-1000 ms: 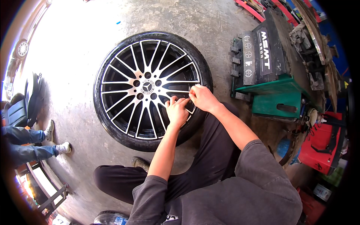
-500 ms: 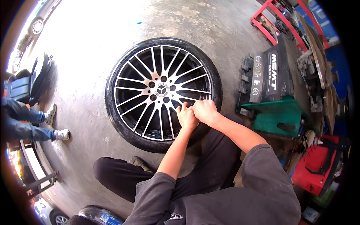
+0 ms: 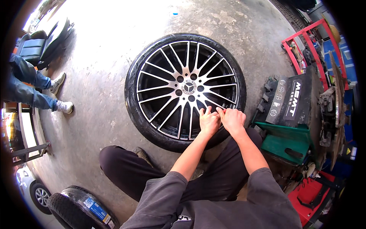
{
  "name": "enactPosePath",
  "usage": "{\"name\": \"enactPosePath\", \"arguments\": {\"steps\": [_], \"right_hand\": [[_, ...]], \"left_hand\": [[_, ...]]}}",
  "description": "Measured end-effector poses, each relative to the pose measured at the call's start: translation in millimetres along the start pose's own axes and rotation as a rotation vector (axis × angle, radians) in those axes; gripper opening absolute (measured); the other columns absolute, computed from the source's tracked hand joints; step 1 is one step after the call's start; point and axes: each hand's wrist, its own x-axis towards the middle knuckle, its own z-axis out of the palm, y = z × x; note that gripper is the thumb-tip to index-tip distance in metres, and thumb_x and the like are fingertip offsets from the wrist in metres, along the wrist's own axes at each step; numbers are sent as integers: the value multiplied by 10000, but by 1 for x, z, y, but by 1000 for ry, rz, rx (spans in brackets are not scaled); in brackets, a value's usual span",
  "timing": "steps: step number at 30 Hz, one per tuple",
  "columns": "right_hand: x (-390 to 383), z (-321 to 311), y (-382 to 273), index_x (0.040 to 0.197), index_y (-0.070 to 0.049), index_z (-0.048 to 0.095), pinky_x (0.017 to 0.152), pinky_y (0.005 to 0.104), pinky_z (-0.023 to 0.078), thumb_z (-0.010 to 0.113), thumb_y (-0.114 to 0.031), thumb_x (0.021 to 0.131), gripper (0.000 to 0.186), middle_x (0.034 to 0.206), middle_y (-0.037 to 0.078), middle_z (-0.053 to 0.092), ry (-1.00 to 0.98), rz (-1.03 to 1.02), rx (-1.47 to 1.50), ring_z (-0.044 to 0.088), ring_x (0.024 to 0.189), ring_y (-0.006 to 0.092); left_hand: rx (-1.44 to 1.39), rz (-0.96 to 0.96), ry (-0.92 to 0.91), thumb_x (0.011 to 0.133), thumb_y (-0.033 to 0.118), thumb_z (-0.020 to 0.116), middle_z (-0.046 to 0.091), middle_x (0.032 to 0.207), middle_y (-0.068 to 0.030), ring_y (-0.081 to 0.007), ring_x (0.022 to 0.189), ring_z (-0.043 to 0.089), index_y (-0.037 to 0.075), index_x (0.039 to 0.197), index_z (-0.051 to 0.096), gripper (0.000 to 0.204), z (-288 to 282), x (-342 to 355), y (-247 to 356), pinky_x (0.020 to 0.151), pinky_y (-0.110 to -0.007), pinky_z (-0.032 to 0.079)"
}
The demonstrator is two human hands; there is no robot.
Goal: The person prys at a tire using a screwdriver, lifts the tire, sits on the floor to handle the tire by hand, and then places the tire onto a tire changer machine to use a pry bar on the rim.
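Wheel (image 3: 186, 89) flat on floor; both hands (image 3: 221, 120) touching near-side spokes.

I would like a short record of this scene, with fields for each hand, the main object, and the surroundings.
left hand: fingers spread, pressing on the spokes near the wheel's lower right rim
right hand: beside the left, fingers curled on the rim
main object: black tyre with silver multi-spoke alloy wheel, flat on grey concrete floor
surroundings: green and black tyre machine right; second tyre lower left

I see open concrete floor (image 3: 114, 57) left of and beyond the wheel (image 3: 185, 89); on the right, the tyre machine (image 3: 301, 114) crowds close beside it.
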Motion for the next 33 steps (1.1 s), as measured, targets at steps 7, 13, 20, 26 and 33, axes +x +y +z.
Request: {"name": "enactPosePath", "arguments": {"steps": [7,13,20,26,33], "right_hand": [[15,19,17,697,-51,713,638,503,567,604,-381,946,427,650,186,682,-35,-268,112,695,626,390],[36,-11,31,913,-34,668,698,466,577,623,-306,927,276,851,187,697,-254,-687,-27,720,791,352],[23,-11,13,834,-59,627,648,388,595,631,-271,914,226,779,139,716,-162,-512,-180,746,726,294],[19,-13,19,981,-56,606,682,420,598,606,-148,889,130,964,176,685,-267,-574,-181,735,835,330],[19,-4,20,1005,-25,584,703,436,596,602,-142,899,160,996,214,666,-213,-506,-22,728,850,349]], "left_hand": [[-51,-19,15,733,218,721,695,767,21,-241,1067,580,109,716,731,110,1,-1,-3,924,-482,400],[-63,-2,86,725,250,755,701,763,47,-224,1042,595,127,698,742,126,2,-1,-2,923,-473,406],[-15,-5,7,704,246,755,710,795,60,-220,1048,588,164,742,761,91,3,-1,-2,928,-458,398],[-12,5,61,697,230,741,689,768,40,-232,1052,604,154,720,748,80,3,-2,-3,921,-470,411],[-26,24,84,701,219,736,691,769,41,-257,1071,610,152,719,742,70,5,-2,-3,906,-470,406]]}}
